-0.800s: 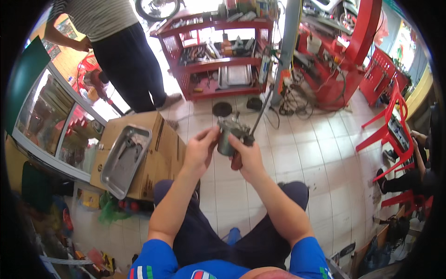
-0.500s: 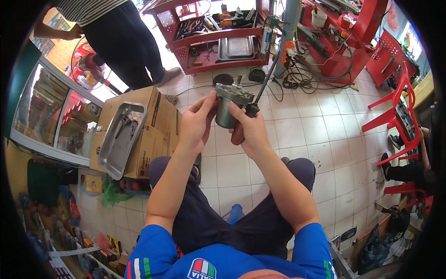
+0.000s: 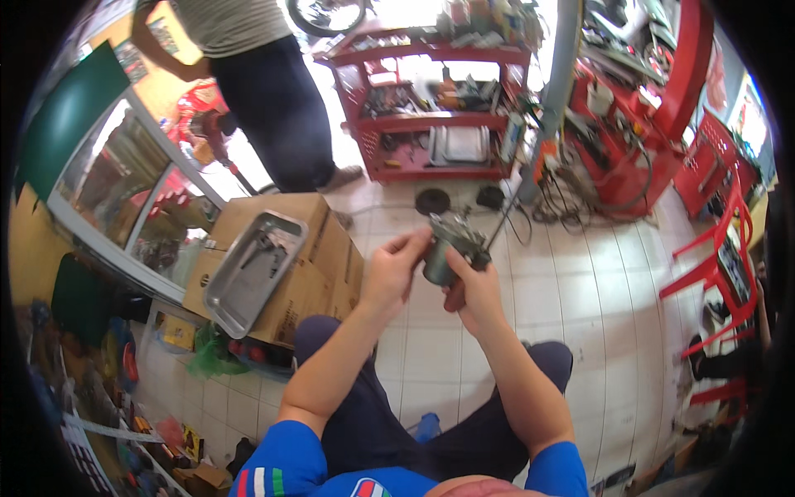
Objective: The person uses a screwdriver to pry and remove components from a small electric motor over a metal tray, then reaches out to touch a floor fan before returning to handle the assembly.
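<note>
Clasped in the closed right hand (image 3: 479, 296) with a long-shafted tool (image 3: 453, 300), the metal part (image 3: 443, 262) could be dropped if that shared hold were slackened, the left hand (image 3: 391, 275), its closure unclear, being set just opposite.

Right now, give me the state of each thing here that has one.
Metal part: held up, off the floor
Red-handled tool: gripped, shaft pointing away
Left hand: fingertips at the part's side, grip unclear
Right hand: closed on part and tool
Metal tray: dark items inside
Cardboard box: closed, tray on top
Red cart: loaded
</note>
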Motion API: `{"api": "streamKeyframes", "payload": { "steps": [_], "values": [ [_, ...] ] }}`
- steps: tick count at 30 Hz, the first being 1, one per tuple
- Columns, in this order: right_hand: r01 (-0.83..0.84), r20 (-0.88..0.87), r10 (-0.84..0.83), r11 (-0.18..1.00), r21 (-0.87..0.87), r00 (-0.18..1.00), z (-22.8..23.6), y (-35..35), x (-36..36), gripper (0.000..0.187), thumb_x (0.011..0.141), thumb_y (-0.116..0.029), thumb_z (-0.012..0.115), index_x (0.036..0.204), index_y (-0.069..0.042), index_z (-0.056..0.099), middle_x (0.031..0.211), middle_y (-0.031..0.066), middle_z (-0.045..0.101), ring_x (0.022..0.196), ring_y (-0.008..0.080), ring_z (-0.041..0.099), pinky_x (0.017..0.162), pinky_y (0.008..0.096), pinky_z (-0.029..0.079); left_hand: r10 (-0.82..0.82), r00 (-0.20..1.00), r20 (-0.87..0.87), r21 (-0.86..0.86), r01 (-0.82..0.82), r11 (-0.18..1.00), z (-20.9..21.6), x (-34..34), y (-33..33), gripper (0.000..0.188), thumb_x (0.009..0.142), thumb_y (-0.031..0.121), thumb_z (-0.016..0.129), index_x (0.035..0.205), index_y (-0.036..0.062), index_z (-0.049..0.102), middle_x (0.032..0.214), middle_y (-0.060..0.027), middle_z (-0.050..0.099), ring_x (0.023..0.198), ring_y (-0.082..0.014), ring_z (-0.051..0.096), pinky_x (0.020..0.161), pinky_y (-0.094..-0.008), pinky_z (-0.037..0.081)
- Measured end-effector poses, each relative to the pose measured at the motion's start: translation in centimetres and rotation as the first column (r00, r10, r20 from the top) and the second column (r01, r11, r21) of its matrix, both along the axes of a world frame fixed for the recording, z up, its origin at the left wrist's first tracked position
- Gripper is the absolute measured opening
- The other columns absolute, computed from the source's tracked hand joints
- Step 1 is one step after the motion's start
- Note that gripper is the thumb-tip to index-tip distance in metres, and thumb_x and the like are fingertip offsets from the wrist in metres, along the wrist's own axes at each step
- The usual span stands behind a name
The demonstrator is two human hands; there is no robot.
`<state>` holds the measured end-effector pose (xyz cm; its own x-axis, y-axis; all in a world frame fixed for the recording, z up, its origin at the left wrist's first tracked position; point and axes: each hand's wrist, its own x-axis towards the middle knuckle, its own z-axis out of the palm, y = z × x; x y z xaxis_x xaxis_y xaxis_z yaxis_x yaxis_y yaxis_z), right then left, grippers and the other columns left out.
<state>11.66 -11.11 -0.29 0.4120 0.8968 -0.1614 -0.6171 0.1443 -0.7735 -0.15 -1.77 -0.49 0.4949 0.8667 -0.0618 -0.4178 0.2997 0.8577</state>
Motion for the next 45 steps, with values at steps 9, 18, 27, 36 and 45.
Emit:
{"api": "streamKeyframes", "payload": {
  "steps": [9,18,27,36,45],
  "values": [
    [-0.029,0.054,0.028,0.999,0.034,0.998,-1.4,1.3,-1.5,0.028,0.089,-0.018,0.08,0.108,-0.004,0.065,0.092,0.0031,0.067,0.072,0.0141,0.063,0.058,0.0305,0.049,-0.049,0.996,0.078,-0.06,0.054,0.997,0.0,-2.6,0.4,0.031,0.095,0.013,0.073,0.118,-0.0062,0.068,0.112,-0.0111,0.071,0.107,-0.0175,0.065,0.096,-0.0301,0.05],
    [-0.215,0.084,0.212,0.976,0.026,0.974,-1.4,1.5,-7.4,0.03,0.09,-0.026,0.079,0.107,-0.007,0.065,0.091,0.0025,0.068,0.077,0.0152,0.063,0.061,0.0338,0.05,0.076,0.997,0.013,-0.026,-0.075,0.997,0.0,-9.8,-0.8,0.027,0.096,0.015,0.071,0.118,-0.0015,0.069,0.115,-0.0084,0.07,0.108,-0.0187,0.065,0.095,-0.0316,0.051],
    [-0.35,0.173,0.34,0.936,0.032,0.924,1.5,1.2,-13.2,0.035,0.088,-0.03,0.081,0.108,-0.006,0.064,0.089,0.0026,0.066,0.071,0.0147,0.062,0.057,0.0311,0.049,0.133,0.991,-0.005,0.061,-0.133,0.989,2.0,-17.8,-1.7,0.028,0.097,0.016,0.07,0.119,-0.001,0.069,0.113,-0.0068,0.072,0.104,-0.0171,0.068,0.094,-0.0311,0.053],
    [-0.403,0.263,0.348,0.894,0.195,0.9,6.6,5.1,-14.7,0.03,0.085,-0.027,0.084,0.093,-0.003,0.068,0.073,0.0022,0.065,0.052,0.0105,0.055,0.044,0.0272,0.041,0.269,0.96,-0.077,0.147,-0.256,0.955,10.1,-20.0,-1.5,0.024,0.097,0.017,0.069,0.116,0.0035,0.07,0.114,-0.0046,0.071,0.105,-0.0173,0.066,0.096,-0.031,0.051],
    [-0.482,0.397,0.472,0.872,-0.079,0.787,4.1,9.6,-16.7,0.041,0.08,-0.032,0.088,0.089,-0.002,0.062,0.072,0.0054,0.064,0.05,0.0122,0.054,0.052,0.0277,0.049,0.241,0.947,-0.212,0.094,-0.226,0.97,6.8,-22.6,0.9,0.05,0.098,0.054,0.062,0.13,0.0149,0.059,0.118,0.0002,0.061,0.11,-0.0157,0.057,0.092,-0.0361,0.05]
  ]
}}
